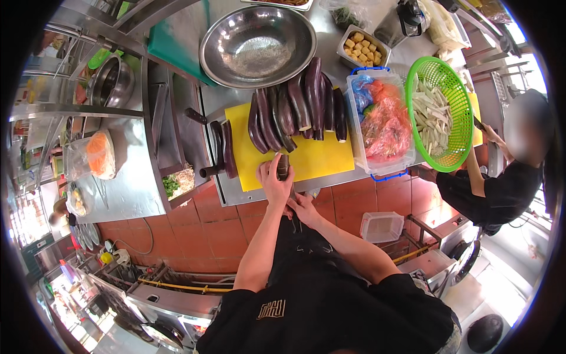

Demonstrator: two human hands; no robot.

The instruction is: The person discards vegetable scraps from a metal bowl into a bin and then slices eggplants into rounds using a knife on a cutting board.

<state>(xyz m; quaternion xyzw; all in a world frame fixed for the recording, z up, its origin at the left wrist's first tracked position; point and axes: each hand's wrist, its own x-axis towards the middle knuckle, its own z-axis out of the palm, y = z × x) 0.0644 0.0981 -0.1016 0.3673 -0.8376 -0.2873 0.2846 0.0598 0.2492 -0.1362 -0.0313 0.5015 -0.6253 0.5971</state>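
In my left hand (273,181) is a dark brown cylindrical object (283,167), held upright near the front edge of the yellow cutting board (318,157). Whether it is an eggplant or a handle is unclear. Close to its lower end, my right hand (304,209) has curled fingers, and what they hold is hidden. Several purple eggplants (300,104) lie side by side across the board, some with pale cut ends. Two more eggplants (228,149) rest at the board's left edge, near a dark handle (208,172).
Behind the eggplants stands a wide steel bowl (258,46). To the right are a clear plastic bin of bags (382,119) and a green basket (464,128) of pale cut strips (431,117). A co-worker (508,181) holds a knife (478,124) beyond it. A knife handle (195,116) projects at left.
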